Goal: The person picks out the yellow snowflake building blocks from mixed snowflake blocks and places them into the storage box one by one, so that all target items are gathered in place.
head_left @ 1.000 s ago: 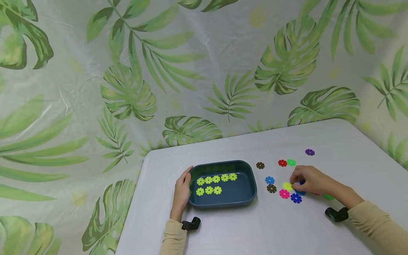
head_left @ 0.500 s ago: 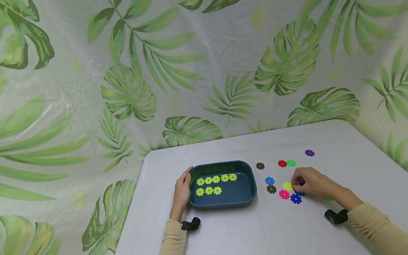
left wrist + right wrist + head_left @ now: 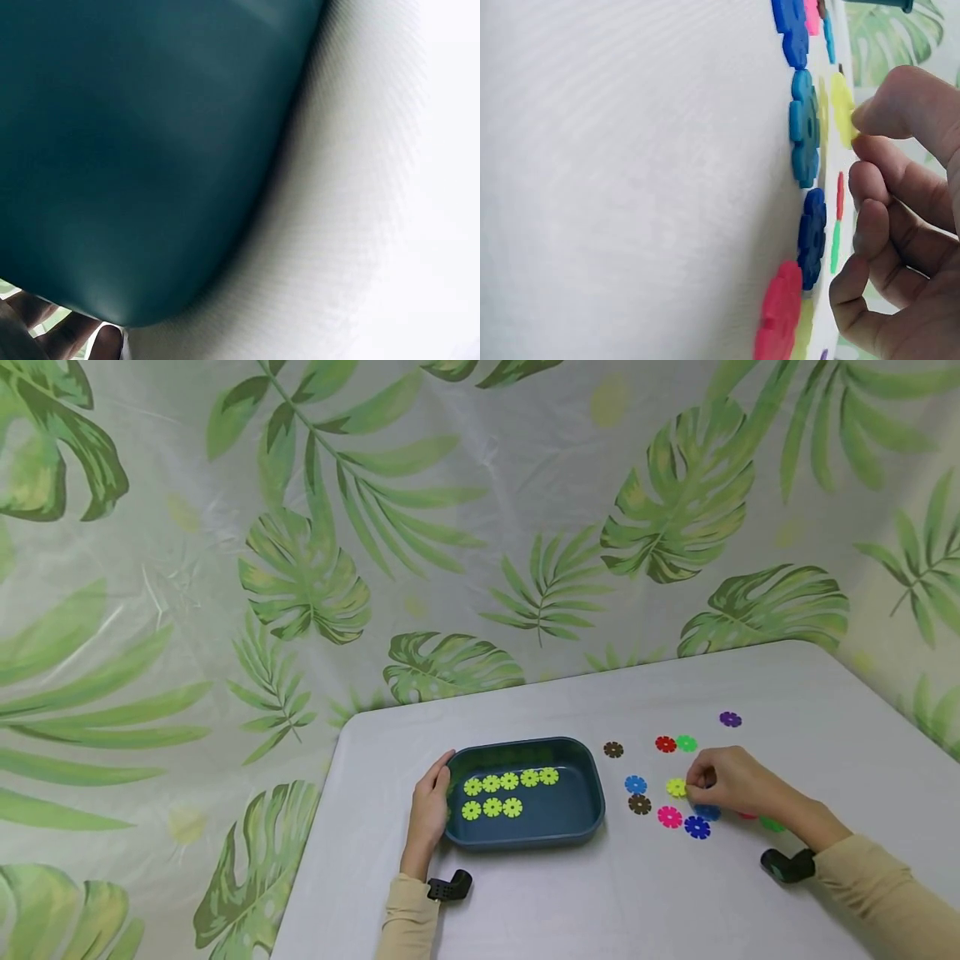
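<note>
My right hand (image 3: 731,779) pinches a yellow snowflake disc (image 3: 677,787) between thumb and index finger. In the right wrist view, that yellow disc (image 3: 843,109) is held at the fingertips, just above the table. My left hand (image 3: 429,810) grips the left end of a dark blue tray (image 3: 525,843), its thumb at the rim. Several yellow snowflake discs (image 3: 510,782) lie in two rows inside the tray. The left wrist view is filled mostly by the tray's outer wall (image 3: 150,150), with a few fingers (image 3: 67,334) at its lower edge.
Loose discs lie on the white table around my right hand: pink (image 3: 670,817), dark blue (image 3: 697,827), brown (image 3: 639,804), light blue (image 3: 635,785), red (image 3: 665,744), green (image 3: 686,743) and purple (image 3: 730,719). A leaf-print curtain (image 3: 450,568) hangs behind the table.
My right hand has risen slightly, and the yellow disc has come up with it from among the other discs. The left hand and the tray stay where they were.
</note>
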Action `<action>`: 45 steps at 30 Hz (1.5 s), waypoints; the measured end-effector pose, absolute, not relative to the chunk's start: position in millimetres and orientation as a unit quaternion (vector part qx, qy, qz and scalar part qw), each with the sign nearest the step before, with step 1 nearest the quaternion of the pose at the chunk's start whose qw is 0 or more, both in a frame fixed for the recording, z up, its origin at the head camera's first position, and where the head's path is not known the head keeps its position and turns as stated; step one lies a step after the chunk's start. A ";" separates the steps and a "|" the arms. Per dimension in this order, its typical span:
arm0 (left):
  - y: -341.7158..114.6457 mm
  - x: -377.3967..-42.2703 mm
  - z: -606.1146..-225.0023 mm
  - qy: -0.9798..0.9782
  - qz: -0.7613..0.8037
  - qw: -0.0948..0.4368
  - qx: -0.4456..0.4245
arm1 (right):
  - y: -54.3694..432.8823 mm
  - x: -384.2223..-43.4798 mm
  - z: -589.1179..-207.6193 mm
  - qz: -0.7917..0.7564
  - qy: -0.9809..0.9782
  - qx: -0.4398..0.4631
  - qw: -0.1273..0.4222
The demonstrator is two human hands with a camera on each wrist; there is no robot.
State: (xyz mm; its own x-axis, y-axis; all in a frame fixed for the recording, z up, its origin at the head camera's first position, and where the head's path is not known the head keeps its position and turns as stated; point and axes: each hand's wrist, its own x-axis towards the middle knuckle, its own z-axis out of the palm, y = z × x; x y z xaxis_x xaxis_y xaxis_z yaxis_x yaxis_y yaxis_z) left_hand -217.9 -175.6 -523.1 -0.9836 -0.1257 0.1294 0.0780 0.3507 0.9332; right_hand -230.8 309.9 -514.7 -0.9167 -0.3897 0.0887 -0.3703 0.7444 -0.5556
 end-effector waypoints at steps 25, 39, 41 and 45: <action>-177.2 -220.8 -525.1 -0.816 -0.570 0.090 0.009 | 310.9 -239.7 -516.1 -0.255 0.939 -0.229 0.012; -175.6 -219.0 -524.5 -0.817 -0.569 0.095 0.012 | 308.8 -240.2 -517.3 -0.248 0.947 -0.202 -0.015; -175.4 -218.8 -524.2 -0.817 -0.569 0.094 0.011 | 308.5 -240.6 -517.0 -0.247 0.948 -0.200 -0.013; -175.5 -219.1 -524.0 -0.817 -0.569 0.094 0.012 | 307.7 -241.3 -516.0 -0.247 0.950 -0.192 -0.009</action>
State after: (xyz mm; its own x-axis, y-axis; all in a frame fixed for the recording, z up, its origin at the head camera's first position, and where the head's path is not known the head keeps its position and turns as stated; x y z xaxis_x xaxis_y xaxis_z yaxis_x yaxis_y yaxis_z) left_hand -219.1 -175.5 -524.0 -0.9822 -0.1262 0.1393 0.0868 0.3531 0.9316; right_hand -241.3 307.7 -516.0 -0.9259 -0.3609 0.1117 -0.3696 0.8037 -0.4663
